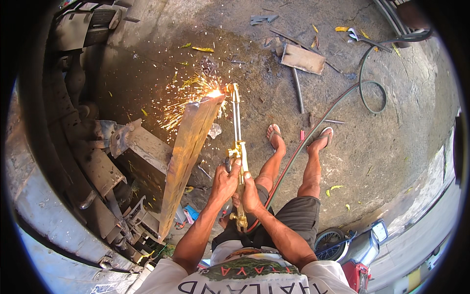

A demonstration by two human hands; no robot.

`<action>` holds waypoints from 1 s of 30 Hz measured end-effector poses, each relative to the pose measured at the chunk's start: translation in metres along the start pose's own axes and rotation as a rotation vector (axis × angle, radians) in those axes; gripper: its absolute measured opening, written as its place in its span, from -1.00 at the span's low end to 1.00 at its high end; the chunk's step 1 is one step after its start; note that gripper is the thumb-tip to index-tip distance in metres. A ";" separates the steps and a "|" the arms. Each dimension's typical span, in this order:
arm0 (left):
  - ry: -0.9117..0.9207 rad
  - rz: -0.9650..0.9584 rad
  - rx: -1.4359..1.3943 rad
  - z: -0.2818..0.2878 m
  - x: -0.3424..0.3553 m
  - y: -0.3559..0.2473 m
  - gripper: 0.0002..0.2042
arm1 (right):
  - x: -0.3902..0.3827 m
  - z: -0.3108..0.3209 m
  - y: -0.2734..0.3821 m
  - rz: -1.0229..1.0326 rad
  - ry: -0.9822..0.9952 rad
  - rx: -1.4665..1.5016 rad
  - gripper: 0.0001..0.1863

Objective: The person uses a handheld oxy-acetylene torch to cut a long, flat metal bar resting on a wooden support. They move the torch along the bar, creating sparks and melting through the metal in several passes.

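Note:
A brass cutting torch points away from me, held by both hands in front of my waist. My left hand is closed round its body near the valves, and my right hand grips the handle a little closer to me. The torch head meets the far end of a long rusty steel beam on the left. At that spot the metal glows white, and orange sparks spray out to the left. Some of my fingers are hidden under the torch.
A dark vehicle chassis runs along the left. Red and green hoses lead from the torch, looping across the concrete floor on the right. A rusty plate and a metal rod lie ahead. A motorcycle stands at the lower right.

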State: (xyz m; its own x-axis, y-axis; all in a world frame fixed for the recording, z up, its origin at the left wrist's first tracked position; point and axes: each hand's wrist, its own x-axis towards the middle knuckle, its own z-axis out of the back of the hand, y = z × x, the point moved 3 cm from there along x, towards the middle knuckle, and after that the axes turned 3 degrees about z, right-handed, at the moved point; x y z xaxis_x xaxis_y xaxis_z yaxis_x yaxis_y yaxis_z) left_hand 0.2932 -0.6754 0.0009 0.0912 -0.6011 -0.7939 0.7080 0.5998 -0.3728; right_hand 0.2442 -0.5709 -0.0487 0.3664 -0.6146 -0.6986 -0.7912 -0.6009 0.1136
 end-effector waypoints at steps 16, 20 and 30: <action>-0.016 -0.101 -0.060 -0.002 0.013 0.007 -0.63 | 0.008 -0.003 0.009 0.032 -0.034 0.020 -0.30; -0.035 -0.128 -0.081 -0.001 0.012 0.004 -0.64 | 0.009 -0.005 0.011 0.018 -0.033 0.029 -0.30; -0.061 -0.151 -0.058 0.001 0.011 -0.002 -0.63 | 0.010 -0.006 0.012 0.002 -0.030 0.043 -0.31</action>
State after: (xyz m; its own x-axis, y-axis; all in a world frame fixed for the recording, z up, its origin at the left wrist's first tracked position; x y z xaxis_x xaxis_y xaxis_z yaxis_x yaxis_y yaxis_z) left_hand 0.2929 -0.6837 -0.0063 0.0302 -0.7166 -0.6968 0.6757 0.5283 -0.5141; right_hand 0.2410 -0.5876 -0.0500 0.3502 -0.5999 -0.7194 -0.8126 -0.5766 0.0852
